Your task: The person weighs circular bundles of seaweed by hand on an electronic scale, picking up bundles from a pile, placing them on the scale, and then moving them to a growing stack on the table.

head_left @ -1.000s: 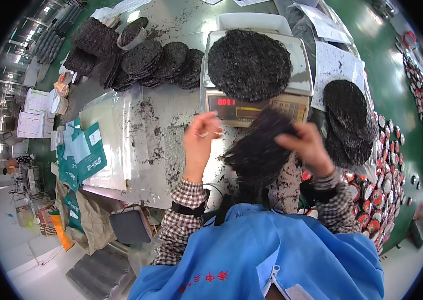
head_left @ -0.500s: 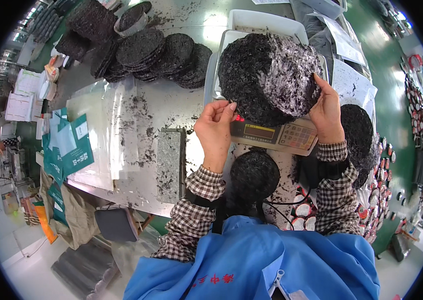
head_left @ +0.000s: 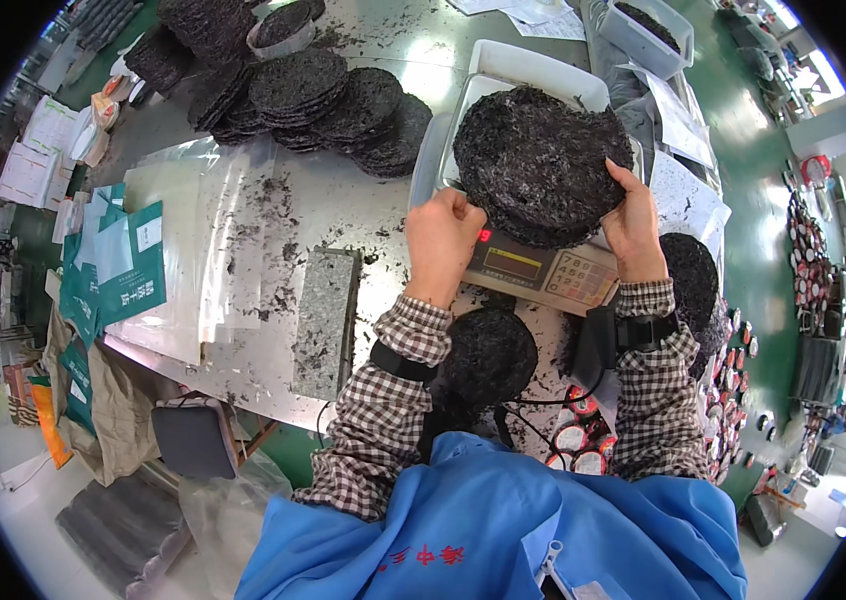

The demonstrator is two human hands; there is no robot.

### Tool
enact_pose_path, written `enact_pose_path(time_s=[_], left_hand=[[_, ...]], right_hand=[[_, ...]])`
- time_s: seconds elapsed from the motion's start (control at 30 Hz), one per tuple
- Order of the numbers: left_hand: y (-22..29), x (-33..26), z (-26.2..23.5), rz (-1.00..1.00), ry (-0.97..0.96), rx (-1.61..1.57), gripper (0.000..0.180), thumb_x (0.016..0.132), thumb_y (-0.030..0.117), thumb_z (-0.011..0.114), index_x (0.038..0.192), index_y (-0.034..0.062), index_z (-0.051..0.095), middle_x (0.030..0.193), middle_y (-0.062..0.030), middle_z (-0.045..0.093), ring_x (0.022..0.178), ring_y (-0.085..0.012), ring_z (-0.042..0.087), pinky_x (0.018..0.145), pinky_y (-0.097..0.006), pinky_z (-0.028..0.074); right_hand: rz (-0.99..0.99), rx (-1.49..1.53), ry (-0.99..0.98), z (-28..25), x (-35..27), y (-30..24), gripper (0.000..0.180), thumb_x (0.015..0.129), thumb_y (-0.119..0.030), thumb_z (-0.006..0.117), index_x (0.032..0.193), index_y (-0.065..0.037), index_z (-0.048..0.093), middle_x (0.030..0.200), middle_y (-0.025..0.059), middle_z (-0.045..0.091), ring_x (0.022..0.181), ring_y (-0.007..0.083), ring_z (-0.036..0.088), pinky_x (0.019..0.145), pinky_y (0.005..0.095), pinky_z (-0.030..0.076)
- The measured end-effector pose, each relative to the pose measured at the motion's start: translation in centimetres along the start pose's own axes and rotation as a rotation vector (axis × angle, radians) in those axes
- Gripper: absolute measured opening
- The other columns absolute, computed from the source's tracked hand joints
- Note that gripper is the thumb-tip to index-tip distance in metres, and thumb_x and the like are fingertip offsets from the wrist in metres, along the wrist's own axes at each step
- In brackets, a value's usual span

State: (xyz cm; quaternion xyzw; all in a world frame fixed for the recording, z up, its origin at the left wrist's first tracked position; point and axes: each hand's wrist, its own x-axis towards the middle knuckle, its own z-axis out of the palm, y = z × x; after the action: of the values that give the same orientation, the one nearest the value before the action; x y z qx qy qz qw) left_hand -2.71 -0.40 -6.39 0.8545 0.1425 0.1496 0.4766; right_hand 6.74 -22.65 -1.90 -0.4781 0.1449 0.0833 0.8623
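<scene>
In the head view, the left hand [head_left: 443, 240] and right hand [head_left: 635, 222] gripped opposite edges of a round dark dried-seaweed cake [head_left: 541, 163], which lay on a grey electronic weighing scale [head_left: 543, 272], right of a grey stone block [head_left: 327, 322].

bare table [head_left: 383, 215] left of scale [head_left: 543, 272]; stone block [head_left: 327, 322] obstructs.

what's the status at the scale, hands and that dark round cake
Left hand and right hand grip the dark round cake by its edges. Cake sits over the scale tray. Nothing in the way.
</scene>
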Motion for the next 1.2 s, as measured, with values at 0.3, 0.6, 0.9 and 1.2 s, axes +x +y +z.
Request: enact_pose_path(time_s=[0.3, 0.6, 0.9, 1.2], left_hand=[[-0.9, 2.2, -3.2, 0.063, 0.121, -0.437, 0.003, 0.083, 0.000, 0.065, 0.086, -0.0019, 0.066, 0.071, -0.0041, 0.067, 0.061, -0.0082, 0.063, 0.057, -0.021, 0.052], [6.3, 25.0, 2.2, 1.041, 0.507, 0.475, 0.029, 0.079, 0.015, 0.061, 0.104, 0.0024, 0.062, 0.103, -0.0204, 0.060, 0.097, -0.0344, 0.057, 0.088, -0.042, 0.044], [0.9, 3.0, -4.1, 0.122, -0.052, -0.027, 0.017, 0.088, 0.017, 0.071, 0.090, 0.0005, 0.068, 0.072, -0.0056, 0.066, 0.070, -0.0094, 0.065, 0.056, -0.028, 0.049], [0.4, 3.2, -2.3, 0.633, -0.075, 0.232, 0.012, 0.081, 0.004, 0.071, 0.091, -0.0014, 0.070, 0.080, -0.0116, 0.066, 0.068, -0.0230, 0.065, 0.060, -0.030, 0.050]], right_hand=[[-0.086, 0.206, -0.117, -1.9, -2.2, -1.8, 0.034, 0.098, -0.015, 0.051, 0.127, 0.002, 0.053, 0.128, 0.0139, 0.060, 0.117, 0.0274, 0.057, 0.105, 0.0454, 0.042], [0.289, -0.979, -0.780, -10.1, -9.4, 0.8, 0.044, 0.086, -0.004, 0.065, 0.128, 0.003, 0.055, 0.122, 0.0084, 0.064, 0.114, 0.0165, 0.056, 0.102, 0.0336, 0.042], [-0.691, -1.386, -0.478, -8.5, -14.2, 9.3, 0.037, 0.077, -0.007, 0.071, 0.112, 0.000, 0.061, 0.113, 0.0151, 0.063, 0.106, 0.0349, 0.058, 0.091, 0.0422, 0.048], [-1.055, -1.693, -0.413, 0.9, -6.9, 3.7, 0.064, 0.073, -0.017, 0.078, 0.130, -0.006, 0.053, 0.135, 0.0119, 0.049, 0.133, 0.0339, 0.039, 0.114, 0.0498, 0.028]])
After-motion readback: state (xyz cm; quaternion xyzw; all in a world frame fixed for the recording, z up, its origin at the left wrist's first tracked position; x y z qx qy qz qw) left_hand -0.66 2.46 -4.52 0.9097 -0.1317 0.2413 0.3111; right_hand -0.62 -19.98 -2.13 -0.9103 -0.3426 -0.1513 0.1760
